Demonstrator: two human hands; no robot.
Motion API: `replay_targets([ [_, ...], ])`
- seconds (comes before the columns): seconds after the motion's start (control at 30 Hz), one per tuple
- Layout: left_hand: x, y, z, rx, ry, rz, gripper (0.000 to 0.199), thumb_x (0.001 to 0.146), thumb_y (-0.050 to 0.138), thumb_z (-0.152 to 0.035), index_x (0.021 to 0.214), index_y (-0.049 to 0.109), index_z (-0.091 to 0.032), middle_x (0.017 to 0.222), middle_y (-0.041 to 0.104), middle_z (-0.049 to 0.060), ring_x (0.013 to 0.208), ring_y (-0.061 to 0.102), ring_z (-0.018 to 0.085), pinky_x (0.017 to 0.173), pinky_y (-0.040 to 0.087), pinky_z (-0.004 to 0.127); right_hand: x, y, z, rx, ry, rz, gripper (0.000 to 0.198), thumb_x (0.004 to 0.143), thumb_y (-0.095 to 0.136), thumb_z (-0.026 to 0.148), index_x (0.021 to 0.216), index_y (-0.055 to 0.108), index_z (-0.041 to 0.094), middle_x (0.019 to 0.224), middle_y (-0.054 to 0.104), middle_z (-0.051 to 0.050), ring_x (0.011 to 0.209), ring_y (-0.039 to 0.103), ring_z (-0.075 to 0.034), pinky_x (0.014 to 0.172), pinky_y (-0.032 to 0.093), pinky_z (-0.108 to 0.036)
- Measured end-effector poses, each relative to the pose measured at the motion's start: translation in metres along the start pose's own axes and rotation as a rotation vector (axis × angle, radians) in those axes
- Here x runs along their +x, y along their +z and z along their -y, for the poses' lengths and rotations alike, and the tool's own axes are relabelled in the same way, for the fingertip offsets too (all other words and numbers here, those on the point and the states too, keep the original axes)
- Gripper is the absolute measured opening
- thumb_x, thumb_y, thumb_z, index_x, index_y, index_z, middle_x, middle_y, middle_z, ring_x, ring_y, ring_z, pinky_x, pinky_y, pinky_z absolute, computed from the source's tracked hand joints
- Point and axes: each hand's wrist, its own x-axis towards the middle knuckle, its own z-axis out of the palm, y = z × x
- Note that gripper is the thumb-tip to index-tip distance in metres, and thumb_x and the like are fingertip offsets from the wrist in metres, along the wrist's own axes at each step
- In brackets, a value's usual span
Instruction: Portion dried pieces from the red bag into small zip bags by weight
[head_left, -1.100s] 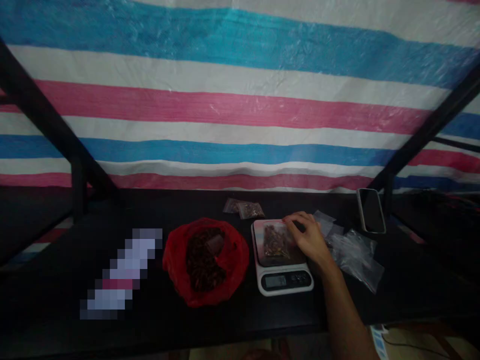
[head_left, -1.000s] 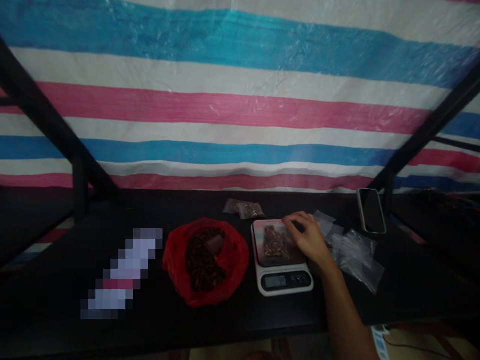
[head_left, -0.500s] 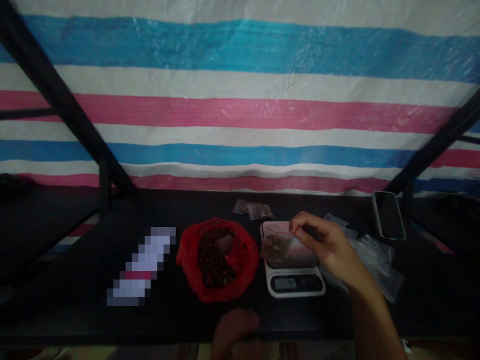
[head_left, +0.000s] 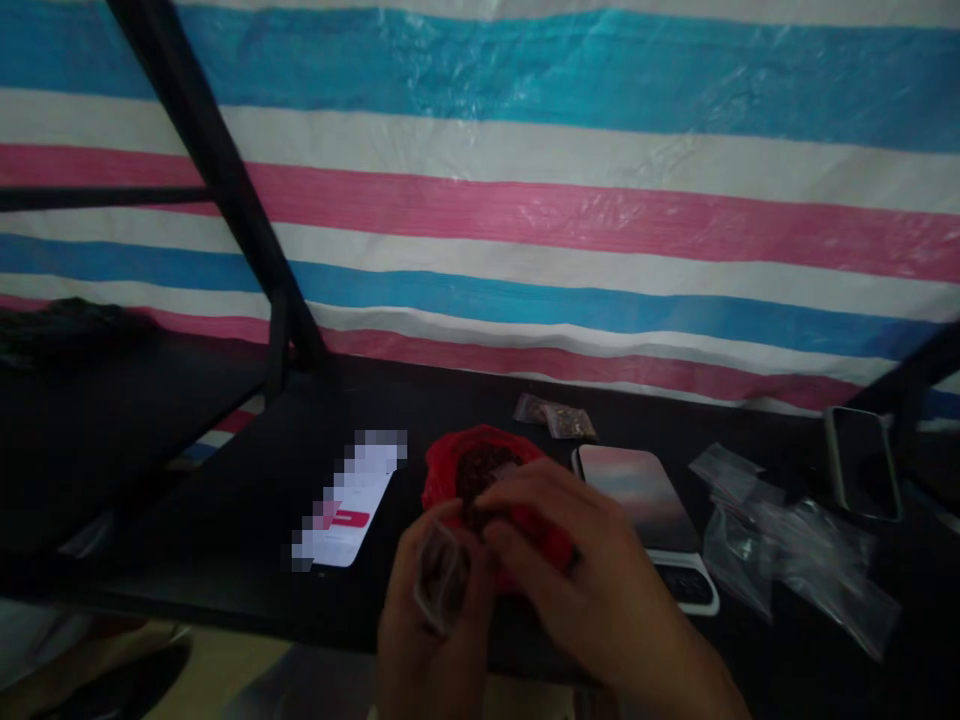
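Clear little plastic pouch (head_left: 441, 580) stands upright, pinched between both hands: left hand (head_left: 420, 640), right hand (head_left: 577, 590), just in front of the red bag (head_left: 450, 465).

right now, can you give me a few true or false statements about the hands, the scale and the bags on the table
1. Both hands hold a small clear bag in front of the red bag. True: the left hand and right hand pinch the small clear bag in front of the red bag.
2. A filled bag lies on the scale. False: the platform of the scale is bare.
3. A phone lies at the far right of the table. True: the phone.
4. The empty clear bags lie left of the scale. False: the empty clear bags lie to its right.
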Motion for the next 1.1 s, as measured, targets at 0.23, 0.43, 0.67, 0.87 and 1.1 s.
replay_targets([
  [0.23, 0.013, -0.007, -0.012, 0.040, -0.070, -0.097, 0.038, 0.073, 0.075, -0.051, 0.098, 0.067, -0.023, 0.080, 0.068, 0.001, 0.068, 0.066, 0.019, 0.060, 0.058, 0.031, 0.021, 0.029, -0.077, -0.506, 0.087, -0.072, 0.007, 0.095, 0.070, 0.027, 0.100, 0.075, 0.027, 0.103, 0.080, -0.007, 0.100, 0.067, -0.031, 0.090, 0.047, -0.047],
  [0.43, 0.010, -0.011, 0.003, 0.067, -0.135, 0.080, 0.038, 0.080, 0.071, -0.052, 0.103, 0.067, -0.022, 0.082, 0.069, 0.003, 0.073, 0.067, 0.021, 0.066, 0.058, 0.033, 0.021, 0.047, -0.059, -0.558, 0.076, -0.055, 0.008, 0.091, 0.075, 0.023, 0.098, 0.074, 0.026, 0.105, 0.081, -0.008, 0.105, 0.066, -0.033, 0.093, 0.042, -0.050],
  [0.67, 0.014, -0.005, 0.001, 0.011, -0.126, 0.068, 0.033, 0.082, 0.070, -0.047, 0.100, 0.066, -0.020, 0.088, 0.070, 0.004, 0.076, 0.066, 0.020, 0.069, 0.057, 0.032, 0.024, 0.053, -0.048, -0.348, 0.171, -0.028, 0.008, 0.087, 0.077, 0.023, 0.093, 0.078, 0.029, 0.096, 0.082, -0.005, 0.098, 0.072, -0.030, 0.094, 0.045, -0.050],
  [0.87, 0.018, 0.001, 0.007, 0.088, 0.034, -0.017, 0.032, 0.084, 0.069, -0.045, 0.105, 0.064, -0.022, 0.083, 0.066, 0.001, 0.071, 0.065, 0.019, 0.067, 0.055, 0.032, 0.023, 0.031, -0.063, 0.069, 0.335, -0.067, 0.013, 0.091, 0.067, 0.036, 0.091, 0.075, 0.025, 0.087, 0.082, -0.003, 0.087, 0.077, -0.026, 0.083, 0.054, -0.039],
  [1.1, 0.023, 0.012, 0.023, 0.302, 0.148, 0.101, 0.035, 0.090, 0.068, -0.050, 0.114, 0.066, -0.025, 0.088, 0.072, 0.002, 0.078, 0.068, 0.023, 0.072, 0.055, 0.037, 0.015, 0.006, -0.037, 0.270, 0.305, -0.133, 0.024, 0.089, 0.070, 0.043, 0.102, 0.072, 0.023, 0.098, 0.080, -0.005, 0.095, 0.074, -0.024, 0.088, 0.054, -0.036],
])
